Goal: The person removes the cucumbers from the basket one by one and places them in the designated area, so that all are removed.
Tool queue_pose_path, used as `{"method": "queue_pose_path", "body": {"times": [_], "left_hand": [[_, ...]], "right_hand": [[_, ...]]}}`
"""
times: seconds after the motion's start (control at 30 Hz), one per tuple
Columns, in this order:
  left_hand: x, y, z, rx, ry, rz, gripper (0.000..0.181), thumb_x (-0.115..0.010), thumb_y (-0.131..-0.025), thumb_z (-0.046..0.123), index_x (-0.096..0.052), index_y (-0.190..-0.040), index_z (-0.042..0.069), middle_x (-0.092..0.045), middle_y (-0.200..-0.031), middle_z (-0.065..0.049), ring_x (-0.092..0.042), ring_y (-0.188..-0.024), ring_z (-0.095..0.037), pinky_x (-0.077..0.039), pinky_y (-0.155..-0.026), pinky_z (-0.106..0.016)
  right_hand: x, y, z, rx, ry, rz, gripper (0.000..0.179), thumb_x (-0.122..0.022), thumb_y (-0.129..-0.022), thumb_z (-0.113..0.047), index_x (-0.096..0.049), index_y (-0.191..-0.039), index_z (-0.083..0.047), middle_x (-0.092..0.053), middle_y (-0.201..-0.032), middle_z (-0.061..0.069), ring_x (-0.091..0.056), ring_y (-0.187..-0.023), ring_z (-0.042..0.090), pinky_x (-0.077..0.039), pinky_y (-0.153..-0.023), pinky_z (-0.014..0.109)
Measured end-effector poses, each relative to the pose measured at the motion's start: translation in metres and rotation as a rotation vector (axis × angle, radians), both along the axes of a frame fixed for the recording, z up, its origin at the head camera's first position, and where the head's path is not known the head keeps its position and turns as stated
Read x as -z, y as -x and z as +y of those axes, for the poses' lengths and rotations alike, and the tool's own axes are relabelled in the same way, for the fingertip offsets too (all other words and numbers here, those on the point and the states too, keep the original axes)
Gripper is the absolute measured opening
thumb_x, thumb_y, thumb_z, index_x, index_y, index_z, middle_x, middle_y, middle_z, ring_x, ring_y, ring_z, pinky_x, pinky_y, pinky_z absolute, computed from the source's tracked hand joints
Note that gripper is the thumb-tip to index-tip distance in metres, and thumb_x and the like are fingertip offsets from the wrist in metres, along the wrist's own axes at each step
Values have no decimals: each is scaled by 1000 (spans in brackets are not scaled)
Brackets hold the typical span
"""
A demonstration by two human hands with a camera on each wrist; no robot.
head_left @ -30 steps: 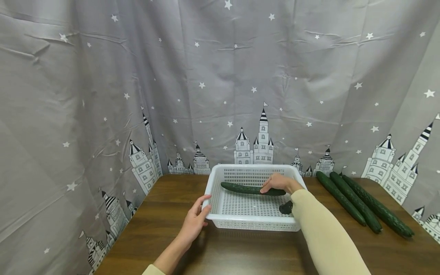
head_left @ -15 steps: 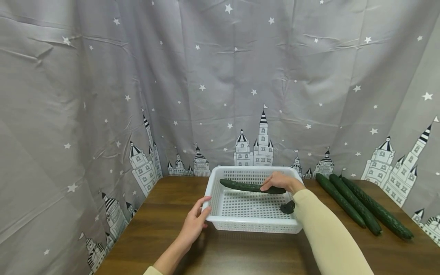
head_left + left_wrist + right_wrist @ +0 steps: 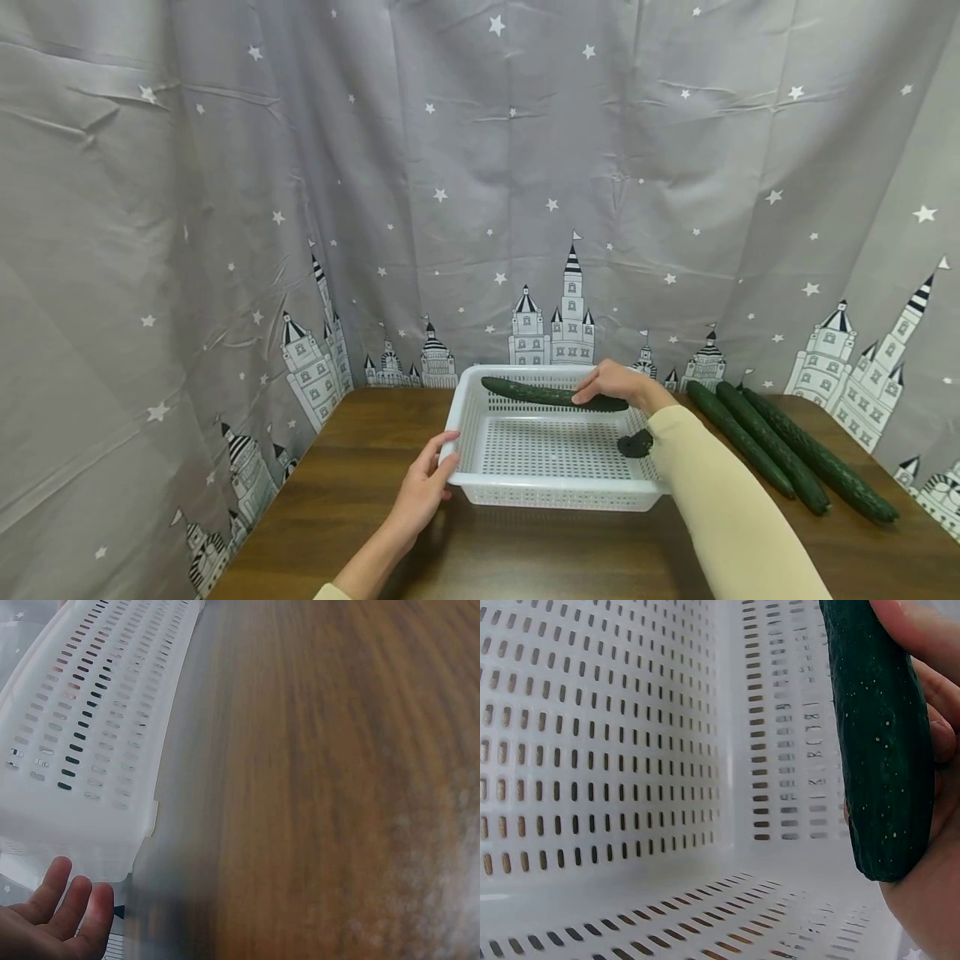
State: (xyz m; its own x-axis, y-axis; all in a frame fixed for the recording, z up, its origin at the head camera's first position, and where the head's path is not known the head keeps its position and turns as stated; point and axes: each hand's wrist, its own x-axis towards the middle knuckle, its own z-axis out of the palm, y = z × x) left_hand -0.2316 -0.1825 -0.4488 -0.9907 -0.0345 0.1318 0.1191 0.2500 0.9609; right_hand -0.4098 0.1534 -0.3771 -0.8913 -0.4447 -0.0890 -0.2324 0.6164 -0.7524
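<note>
In the head view, a white slotted plastic basket [image 3: 551, 492] stands on the wooden table. My left hand [image 3: 422, 483] holds its left rim, thumb and a finger lying on the edge. Several of that hand's fingers [image 3: 96, 919] show beside the basket's outer wall in the left wrist view. My right hand [image 3: 617, 385] grips a long dark green cucumber [image 3: 528, 392] near its right end, thumb on the near side. The cucumber is raised above the basket's floor, lying crosswise. In the right wrist view its blunt end [image 3: 889, 840] rests against the palm, fingers curled behind it.
Three more cucumbers [image 3: 780, 450] lie side by side on the table [image 3: 360, 450], right of the basket. A small black object [image 3: 634, 443] hangs under my right wrist. A grey curtain [image 3: 450, 208] with stars and castles closes off the back and sides.
My right hand has lifted the cucumber up from lower in the basket, shifting slightly right. My left hand has stayed on the rim.
</note>
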Motion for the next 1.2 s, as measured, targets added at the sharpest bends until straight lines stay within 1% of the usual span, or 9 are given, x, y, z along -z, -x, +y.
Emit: {"method": "queue_pose_path", "body": {"times": [0.13,0.23,0.5,0.57,0.67,0.8,0.9,1.07,1.2], "left_hand": [[0,0,-2,9,2,3,40,-55,-104,27,-49,-144,21,-64,-117,-21,-59,-88,-16,-50,-70,-36],[-1,0,-3,10,0,18,40,-56,-104,28,-50,-143,20,-65,-117,-22,-60,-88,-17,-50,-71,-37],[-1,3,-4,0,-6,11,38,-57,-103,27,-52,-141,22,-65,-115,-21,-60,-88,-18,-50,-72,-37],[0,3,-4,0,-5,12,38,-57,-103,27,-52,-141,22,-65,-115,-20,-60,-89,-19,-50,-72,-37],[-1,4,-4,3,-3,12,38,-58,-103,27,-52,-141,22,-65,-116,-20,-60,-90,-19,-49,-72,-36],[0,5,-4,8,-2,11,38,-58,-103,27,-52,-141,23,-65,-117,-21,-60,-90,-19,-49,-72,-35],[0,5,-4,10,-3,17,39,-58,-103,26,-51,-141,22,-64,-115,-22,-59,-88,-18,-49,-71,-35],[0,4,-2,12,-15,19,39,-58,-103,26,-52,-141,21,-64,-113,-23,-59,-86,-17,-49,-70,-35],[1,3,-2,10,-21,9,39,-58,-103,25,-51,-142,21,-64,-114,-22,-59,-86,-17,-49,-70,-35]], "right_hand": [[-8,-1,6,5,3,0,38,-79,-86,-26,-75,-116,-3,-61,-137,20,-40,-140,45,-35,-113,57],[-13,0,11,7,3,12,38,-78,-87,-28,-75,-116,-4,-61,-138,19,-39,-141,46,-35,-113,58],[-24,0,31,13,37,19,40,-76,-89,-28,-73,-120,-2,-59,-140,19,-40,-140,46,-35,-113,58],[-27,-1,37,24,49,25,40,-76,-90,-27,-72,-120,-1,-59,-140,20,-42,-139,45,-36,-113,57],[-32,-3,45,42,62,34,42,-76,-90,-27,-71,-122,0,-61,-136,21,-48,-135,43,-44,-107,51],[-36,-5,56,64,69,46,45,-76,-90,-28,-69,-124,1,-60,-136,25,-48,-135,44,-46,-105,51],[-38,-8,65,85,58,56,47,-76,-90,-31,-69,-125,0,-56,-140,26,-44,-137,46,-39,-110,57],[-38,-14,81,112,17,77,52,-74,-91,-34,-66,-129,1,-49,-146,29,-37,-140,50,-34,-111,63],[-37,-19,94,134,6,72,55,-73,-92,-36,-64,-131,2,-44,-149,32,-30,-142,53,-29,-111,68]]}}
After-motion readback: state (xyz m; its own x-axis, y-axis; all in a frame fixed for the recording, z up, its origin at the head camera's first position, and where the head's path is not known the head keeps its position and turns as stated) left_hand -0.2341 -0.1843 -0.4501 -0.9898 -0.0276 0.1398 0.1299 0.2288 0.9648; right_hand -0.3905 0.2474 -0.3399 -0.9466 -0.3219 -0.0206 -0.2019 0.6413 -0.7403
